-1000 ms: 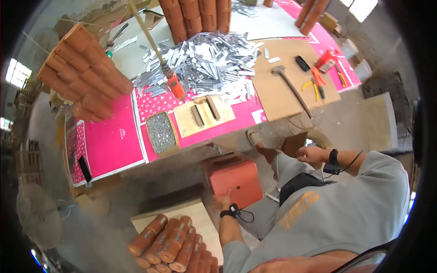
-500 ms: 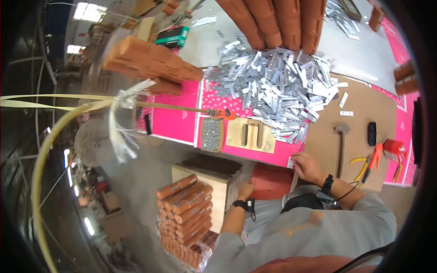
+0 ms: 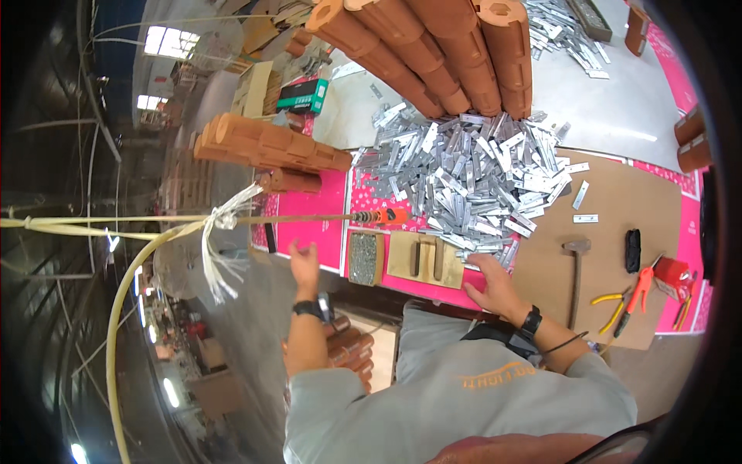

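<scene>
My left hand (image 3: 304,263) is raised beside the left front edge of the pink-covered table, fingers apart, with nothing visible in it. My right hand (image 3: 496,288) reaches over the table's front edge, thumb and fingers spread, beside a wooden board (image 3: 399,267) with two upright strips. Its fingertips lie close to the near edge of a heap of flat metal plates (image 3: 471,166); whether they touch one is unclear. Left of the board stands a tray of small metal pieces (image 3: 362,259). Behind these, an orange-and-black tool (image 3: 382,217) lies at the end of a hose.
Terracotta-coloured cylinders (image 3: 433,58) stand behind the heap; more cylinders (image 3: 270,147) lie stacked at left. A hammer (image 3: 576,282), yellow-handled pliers (image 3: 610,309) and a red container (image 3: 672,277) rest on brown cardboard (image 3: 533,259) at right. A yellow hose (image 3: 116,325) loops across the left.
My left hand has risen from below the table and moved left. My right hand has shifted left toward the board, and its fingers have spread. My body has moved left, closer to the table.
</scene>
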A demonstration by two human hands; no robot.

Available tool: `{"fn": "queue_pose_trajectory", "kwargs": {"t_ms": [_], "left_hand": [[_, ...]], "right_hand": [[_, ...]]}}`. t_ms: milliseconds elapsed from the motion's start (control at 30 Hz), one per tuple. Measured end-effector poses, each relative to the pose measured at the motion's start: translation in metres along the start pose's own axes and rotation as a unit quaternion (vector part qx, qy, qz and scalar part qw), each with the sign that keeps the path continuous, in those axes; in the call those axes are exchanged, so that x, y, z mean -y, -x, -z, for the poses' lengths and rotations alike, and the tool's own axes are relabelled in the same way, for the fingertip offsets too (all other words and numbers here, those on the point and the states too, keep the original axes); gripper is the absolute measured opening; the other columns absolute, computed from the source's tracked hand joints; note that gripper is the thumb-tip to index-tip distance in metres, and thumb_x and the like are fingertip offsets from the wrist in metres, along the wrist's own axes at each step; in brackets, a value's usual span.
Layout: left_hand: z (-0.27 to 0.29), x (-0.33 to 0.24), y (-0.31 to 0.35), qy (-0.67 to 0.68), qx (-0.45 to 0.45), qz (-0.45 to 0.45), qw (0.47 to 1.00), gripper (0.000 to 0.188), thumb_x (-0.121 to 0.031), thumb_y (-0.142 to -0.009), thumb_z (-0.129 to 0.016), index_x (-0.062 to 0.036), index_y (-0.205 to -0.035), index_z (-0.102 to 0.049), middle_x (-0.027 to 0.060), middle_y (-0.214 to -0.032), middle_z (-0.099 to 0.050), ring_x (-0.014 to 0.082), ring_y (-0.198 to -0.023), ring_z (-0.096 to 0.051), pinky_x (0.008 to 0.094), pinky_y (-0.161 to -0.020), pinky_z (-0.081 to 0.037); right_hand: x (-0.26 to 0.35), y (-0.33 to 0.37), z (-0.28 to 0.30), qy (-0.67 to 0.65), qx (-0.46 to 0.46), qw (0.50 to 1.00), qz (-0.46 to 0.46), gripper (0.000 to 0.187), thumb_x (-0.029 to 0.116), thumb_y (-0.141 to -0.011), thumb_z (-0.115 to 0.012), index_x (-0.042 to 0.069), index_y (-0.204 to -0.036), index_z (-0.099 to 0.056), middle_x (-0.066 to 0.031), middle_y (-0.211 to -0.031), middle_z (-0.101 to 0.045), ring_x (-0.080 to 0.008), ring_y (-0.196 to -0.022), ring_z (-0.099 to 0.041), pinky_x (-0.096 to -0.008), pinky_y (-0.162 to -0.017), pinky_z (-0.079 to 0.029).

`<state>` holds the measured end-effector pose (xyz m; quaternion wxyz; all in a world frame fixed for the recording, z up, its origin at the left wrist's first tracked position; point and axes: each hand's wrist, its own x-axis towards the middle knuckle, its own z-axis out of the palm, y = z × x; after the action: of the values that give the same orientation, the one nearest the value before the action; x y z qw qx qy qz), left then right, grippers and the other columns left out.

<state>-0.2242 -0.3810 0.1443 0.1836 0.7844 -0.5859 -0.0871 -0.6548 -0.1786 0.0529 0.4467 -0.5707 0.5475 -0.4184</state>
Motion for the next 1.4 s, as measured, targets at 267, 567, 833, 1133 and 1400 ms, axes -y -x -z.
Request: {"fn": "queue_pose_trajectory", "kwargs": {"t_ms": [267, 567, 833, 1133, 1400], "left_hand": [[-0.052, -0.006, -0.186, -0.069, -0.103, -0.075, 0.989, 0.097, -0.042, -0.079, -0.079, 0.0142, -0.142, -0.032, 0.0349, -0.141, -0.043, 0.0460, -0.134, -0.041, 0.0484, -0.114, -0.032], [-0.094, 0.017, -0.209, 0.140, -0.201, -0.116, 0.963, 0.092, -0.026, -0.078, -0.082, -0.0002, -0.148, -0.028, 0.0265, -0.146, -0.044, 0.0412, -0.132, -0.047, 0.0460, -0.107, -0.042], [-0.100, 0.062, -0.201, 0.288, -0.285, -0.143, 0.903, 0.082, -0.019, -0.075, -0.083, 0.0018, -0.139, -0.036, 0.0274, -0.137, -0.047, 0.0406, -0.125, -0.049, 0.0462, -0.106, -0.042], [-0.039, 0.058, -0.077, 0.769, 0.045, -0.103, 0.629, 0.061, -0.028, -0.093, -0.064, -0.0048, -0.142, -0.038, 0.0182, -0.138, -0.050, 0.0305, -0.124, -0.053, 0.0431, -0.103, -0.047], [-0.100, 0.022, 0.085, 0.636, 0.275, -0.081, 0.716, 0.063, -0.003, -0.086, -0.068, -0.0038, -0.142, -0.038, 0.0137, -0.132, -0.053, 0.0264, -0.119, -0.056, 0.0402, -0.100, -0.050]], "right_hand": [[0.034, -0.142, -0.072, 0.065, -0.174, 0.970, 0.156, 0.090, 0.025, -0.074, -0.081, 0.001, -0.147, -0.034, -0.0245, -0.147, -0.040, -0.0432, -0.131, -0.043, -0.0467, -0.111, -0.036], [0.037, -0.157, -0.110, -0.040, -0.105, 0.985, 0.127, 0.054, 0.014, -0.077, -0.077, 0.009, -0.127, -0.057, -0.0141, -0.106, -0.067, -0.0270, -0.094, -0.067, -0.0360, -0.084, -0.052], [0.047, -0.076, -0.098, -0.017, -0.133, 0.988, 0.082, 0.034, 0.012, -0.082, -0.074, 0.005, -0.113, -0.061, -0.0037, -0.097, -0.066, -0.0136, -0.088, -0.061, -0.0310, -0.083, -0.050], [0.055, -0.002, -0.054, -0.046, -0.133, 0.987, 0.073, 0.036, 0.012, -0.080, -0.075, 0.002, -0.111, -0.060, -0.0021, -0.095, -0.060, -0.0102, -0.088, -0.052, -0.0288, -0.081, -0.046], [0.087, 0.028, -0.042, -0.105, -0.071, 0.990, -0.054, 0.032, 0.017, -0.077, -0.079, 0.003, -0.103, -0.066, -0.0023, -0.093, -0.068, -0.0113, -0.084, -0.062, -0.0283, -0.080, -0.050]]}}
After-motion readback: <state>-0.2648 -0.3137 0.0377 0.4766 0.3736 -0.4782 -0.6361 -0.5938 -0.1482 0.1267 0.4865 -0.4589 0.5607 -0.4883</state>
